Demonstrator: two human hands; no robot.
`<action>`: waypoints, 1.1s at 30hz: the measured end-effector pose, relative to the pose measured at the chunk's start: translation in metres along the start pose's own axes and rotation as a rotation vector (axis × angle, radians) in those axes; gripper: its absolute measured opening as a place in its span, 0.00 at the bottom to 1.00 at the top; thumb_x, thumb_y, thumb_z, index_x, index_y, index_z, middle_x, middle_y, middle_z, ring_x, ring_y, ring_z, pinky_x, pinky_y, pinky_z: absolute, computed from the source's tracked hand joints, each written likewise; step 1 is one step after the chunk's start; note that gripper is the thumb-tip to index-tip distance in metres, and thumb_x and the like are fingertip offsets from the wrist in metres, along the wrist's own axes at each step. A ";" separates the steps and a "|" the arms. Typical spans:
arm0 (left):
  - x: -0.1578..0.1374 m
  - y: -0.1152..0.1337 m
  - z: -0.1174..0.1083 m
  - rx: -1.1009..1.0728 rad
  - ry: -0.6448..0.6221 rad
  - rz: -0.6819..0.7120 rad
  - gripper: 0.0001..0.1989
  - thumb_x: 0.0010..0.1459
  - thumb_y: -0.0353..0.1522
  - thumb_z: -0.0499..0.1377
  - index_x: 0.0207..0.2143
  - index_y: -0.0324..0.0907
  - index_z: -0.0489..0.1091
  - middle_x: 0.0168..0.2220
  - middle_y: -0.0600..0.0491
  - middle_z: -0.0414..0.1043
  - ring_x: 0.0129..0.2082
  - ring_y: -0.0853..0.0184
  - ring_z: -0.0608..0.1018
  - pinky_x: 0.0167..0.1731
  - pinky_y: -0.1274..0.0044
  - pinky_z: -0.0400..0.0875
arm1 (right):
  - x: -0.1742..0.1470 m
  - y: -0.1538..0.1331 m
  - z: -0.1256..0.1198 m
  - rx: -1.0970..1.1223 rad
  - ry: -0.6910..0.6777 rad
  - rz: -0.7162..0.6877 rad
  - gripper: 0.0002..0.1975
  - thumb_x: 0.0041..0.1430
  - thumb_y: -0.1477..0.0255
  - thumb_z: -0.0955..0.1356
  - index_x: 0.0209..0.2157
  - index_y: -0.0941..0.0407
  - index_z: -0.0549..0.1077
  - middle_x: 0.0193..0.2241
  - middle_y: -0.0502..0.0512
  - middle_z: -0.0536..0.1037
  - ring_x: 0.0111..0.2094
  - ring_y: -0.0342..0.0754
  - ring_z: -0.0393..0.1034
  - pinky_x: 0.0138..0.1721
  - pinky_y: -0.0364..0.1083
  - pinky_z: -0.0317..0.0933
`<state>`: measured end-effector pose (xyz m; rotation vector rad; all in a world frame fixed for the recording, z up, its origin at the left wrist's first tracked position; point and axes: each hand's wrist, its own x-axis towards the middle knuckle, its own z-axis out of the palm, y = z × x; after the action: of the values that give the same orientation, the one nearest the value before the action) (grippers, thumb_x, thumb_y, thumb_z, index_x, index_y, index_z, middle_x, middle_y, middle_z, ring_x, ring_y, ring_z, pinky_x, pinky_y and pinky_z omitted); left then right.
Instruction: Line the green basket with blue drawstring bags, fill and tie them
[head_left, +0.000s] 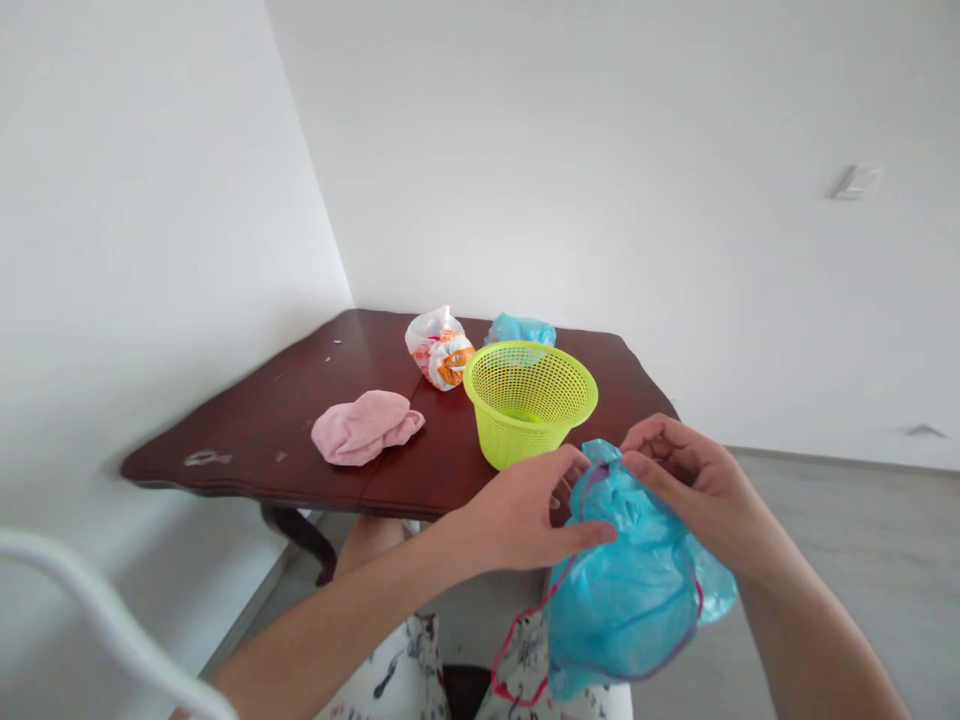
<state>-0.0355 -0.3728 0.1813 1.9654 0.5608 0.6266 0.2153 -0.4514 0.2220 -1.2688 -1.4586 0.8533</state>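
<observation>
A crinkled blue plastic drawstring bag (622, 600) hangs between my hands, above my lap and just off the table's front edge. One loop of its pink drawstring (517, 640) dangles to the left. My left hand (540, 510) is at the bag's left side, thumb lying across the plastic and fingers curled behind its upper edge. On the other side, my right hand (675, 470) pinches the top right of the bag between thumb and fingers. A lime-green mesh basket (487, 430) stands upright on the table directly behind the bag; nothing shows inside it.
On the dark red-brown wooden table (292, 400) lies a folded pink cloth (367, 428) at left. Behind are a knotted white-and-orange plastic bag (439, 350) and another blue plastic bag (521, 330), partly hidden by the basket. White walls border the table. A blurred white cord (105, 610) crosses the lower left.
</observation>
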 end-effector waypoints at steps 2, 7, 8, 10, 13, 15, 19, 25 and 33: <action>0.000 -0.002 0.005 0.009 -0.018 -0.017 0.12 0.75 0.42 0.69 0.50 0.46 0.77 0.43 0.51 0.83 0.39 0.62 0.82 0.39 0.71 0.75 | -0.007 -0.006 0.002 -0.038 -0.018 -0.008 0.21 0.74 0.48 0.78 0.48 0.50 0.80 0.33 0.52 0.81 0.29 0.45 0.70 0.28 0.44 0.63; -0.003 -0.017 -0.013 -0.197 0.126 -0.056 0.05 0.75 0.34 0.61 0.48 0.44 0.76 0.42 0.52 0.79 0.37 0.66 0.77 0.35 0.75 0.68 | -0.026 0.004 -0.025 -0.523 0.030 -0.019 0.14 0.72 0.54 0.78 0.50 0.47 0.82 0.28 0.48 0.75 0.30 0.49 0.72 0.32 0.47 0.66; -0.005 -0.018 -0.021 -0.174 0.131 -0.056 0.05 0.73 0.31 0.60 0.48 0.43 0.76 0.42 0.52 0.79 0.39 0.65 0.77 0.37 0.74 0.68 | -0.030 0.011 -0.038 -0.616 0.003 0.006 0.11 0.70 0.56 0.77 0.46 0.47 0.82 0.26 0.47 0.74 0.28 0.50 0.71 0.30 0.47 0.64; -0.012 -0.017 -0.036 -0.102 0.095 -0.049 0.08 0.69 0.27 0.59 0.47 0.43 0.77 0.43 0.53 0.79 0.41 0.65 0.77 0.40 0.74 0.69 | -0.037 0.028 -0.068 -0.733 -0.060 0.064 0.05 0.64 0.62 0.76 0.38 0.46 0.81 0.22 0.48 0.73 0.24 0.51 0.70 0.25 0.49 0.60; -0.017 -0.009 -0.057 -0.208 -0.007 -0.032 0.10 0.65 0.26 0.62 0.48 0.43 0.77 0.43 0.53 0.79 0.41 0.65 0.78 0.41 0.74 0.70 | -0.043 0.041 -0.108 -0.832 -0.024 0.079 0.03 0.56 0.65 0.75 0.33 0.44 0.80 0.22 0.52 0.77 0.22 0.56 0.73 0.24 0.53 0.61; -0.016 0.001 -0.068 -0.373 -0.024 -0.030 0.10 0.63 0.27 0.65 0.46 0.43 0.77 0.42 0.53 0.79 0.40 0.66 0.79 0.40 0.75 0.71 | -0.045 0.031 -0.118 -0.913 0.134 0.011 0.09 0.56 0.62 0.75 0.40 0.41 0.82 0.28 0.57 0.83 0.23 0.60 0.76 0.25 0.57 0.65; -0.002 0.041 -0.083 -0.608 0.069 -0.050 0.09 0.64 0.31 0.70 0.47 0.43 0.78 0.43 0.53 0.82 0.36 0.69 0.80 0.36 0.77 0.74 | -0.054 -0.034 -0.072 -1.053 0.434 -0.408 0.36 0.66 0.59 0.75 0.74 0.37 0.72 0.61 0.69 0.85 0.50 0.73 0.85 0.43 0.71 0.77; 0.032 0.142 -0.088 -0.694 0.127 0.145 0.08 0.82 0.26 0.61 0.57 0.39 0.79 0.43 0.54 0.86 0.42 0.69 0.89 0.45 0.78 0.84 | -0.031 -0.096 0.041 -0.675 -0.070 -0.860 0.24 0.72 0.82 0.66 0.60 0.44 0.78 0.60 0.57 0.86 0.59 0.59 0.85 0.60 0.58 0.80; 0.050 0.229 -0.093 -0.562 0.116 0.519 0.08 0.81 0.23 0.58 0.51 0.40 0.76 0.37 0.67 0.84 0.54 0.71 0.91 0.56 0.77 0.83 | 0.099 -0.081 0.037 -1.046 0.100 -0.631 0.19 0.76 0.68 0.70 0.64 0.53 0.79 0.69 0.70 0.79 0.79 0.86 0.61 0.76 0.95 0.39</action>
<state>-0.0280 -0.3792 0.4331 1.5334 -0.0796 1.0904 0.1599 -0.3679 0.3102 -1.3629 -2.1366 -0.4766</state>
